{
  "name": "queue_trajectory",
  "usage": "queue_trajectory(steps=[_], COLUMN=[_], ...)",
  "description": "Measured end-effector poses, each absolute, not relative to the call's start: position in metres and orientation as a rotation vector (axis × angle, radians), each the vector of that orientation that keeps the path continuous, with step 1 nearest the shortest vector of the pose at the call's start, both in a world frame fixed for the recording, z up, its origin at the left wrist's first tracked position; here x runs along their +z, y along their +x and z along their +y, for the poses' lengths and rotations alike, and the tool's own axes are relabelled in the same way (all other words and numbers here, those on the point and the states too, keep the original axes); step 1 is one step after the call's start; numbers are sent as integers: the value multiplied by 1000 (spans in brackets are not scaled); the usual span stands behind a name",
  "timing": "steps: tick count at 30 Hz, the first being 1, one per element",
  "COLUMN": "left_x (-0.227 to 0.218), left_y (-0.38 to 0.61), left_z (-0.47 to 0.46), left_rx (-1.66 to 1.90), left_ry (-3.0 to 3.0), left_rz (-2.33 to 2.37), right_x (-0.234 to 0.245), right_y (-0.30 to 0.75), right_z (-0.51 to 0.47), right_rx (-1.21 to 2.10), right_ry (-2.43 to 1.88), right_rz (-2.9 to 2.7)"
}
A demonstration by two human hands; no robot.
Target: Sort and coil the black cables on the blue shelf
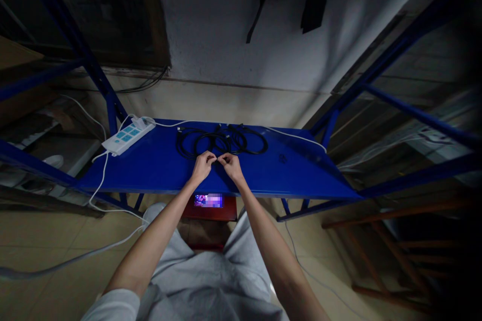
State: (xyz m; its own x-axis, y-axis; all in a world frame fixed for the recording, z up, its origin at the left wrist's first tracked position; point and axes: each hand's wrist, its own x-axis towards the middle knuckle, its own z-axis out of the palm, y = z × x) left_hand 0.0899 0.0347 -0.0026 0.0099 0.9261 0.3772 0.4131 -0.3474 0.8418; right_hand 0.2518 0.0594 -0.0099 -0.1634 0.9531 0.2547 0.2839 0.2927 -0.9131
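Note:
My left hand and my right hand are close together over the blue tabletop, fingertips almost meeting. Each is closed in a pinch; whatever lies between the fingers is too small and dark to make out. Just beyond them lie coiled black cables, in overlapping loops, with plug ends showing among them. Right of my hands rests a small clump of dark pieces, too unclear to name.
A white power strip with a plug in it sits at the table's left end. A white cord runs along the back edge. Below the front edge, a lit screen rests on a reddish-brown stool. Blue metal posts frame the table.

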Motion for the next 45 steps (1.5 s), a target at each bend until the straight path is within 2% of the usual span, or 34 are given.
queue_trajectory(steps=[3, 8, 12, 16, 22, 34, 45], left_x=[-3, -1, 1, -1, -3, -7, -5], left_y=[90, 90, 91, 90, 89, 90, 90], left_z=[36, 35, 33, 35, 40, 46, 42], left_rx=[1302, 1262, 1231, 1214, 1218, 1253, 1260], left_ry=[1806, 1903, 1959, 2000, 1982, 1955, 1957], left_rz=[1371, 1385, 1375, 1459, 1576, 1608, 1425], right_x=[-10, -10, -7, -6, -9, -14, -7], right_y=[250, 239, 232, 234, 242, 238, 238], right_z=[61, 58, 53, 50, 52, 56, 54], right_rx=[895, 608, 527, 547, 751, 703, 670], right_ry=[-1197, -1404, -1492, -1449, -1170, -1048, -1020], right_rz=[-1679, -1773, -1744, -1726, -1709, -1730, -1634])
